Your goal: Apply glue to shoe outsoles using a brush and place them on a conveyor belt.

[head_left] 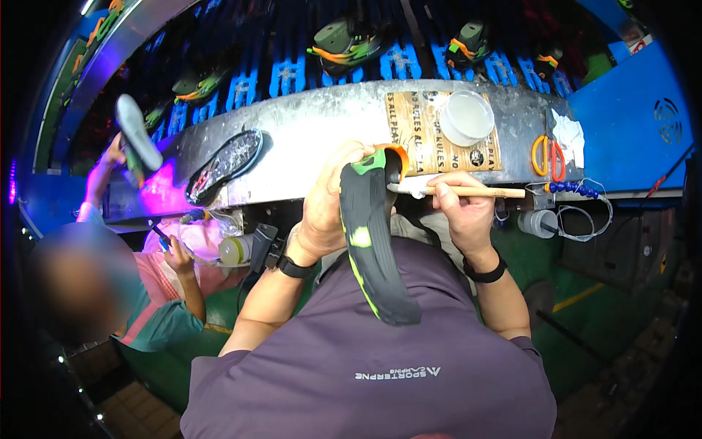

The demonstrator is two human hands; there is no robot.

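My left hand (pixel 326 201) is closed around a dark grey shoe upper (pixel 373 241) with green patches and an orange collar. The upper hangs in front of my chest, its underside facing up and its toe pointing toward me. In my right hand (pixel 466 214) is a brush (pixel 490 192) with a pale wooden handle, pinched between thumb and fingers. The whitish brush head is at the upper's side near the heel; whether it touches cannot be made out. A dark shoe sole (pixel 225 167) with a wet-looking inner face lies on the metal bench, left of my left hand.
A tub of whitish liquid (pixel 467 118) stands on printed brown paper (pixel 409 139). Orange-handled scissors (pixel 548 157) and white tissue (pixel 568 139) lie to its right. Shoes on a blue-pronged conveyor (pixel 289 74) line the far side. A co-worker (pixel 164 293) at left holds a grey sole (pixel 139 132).
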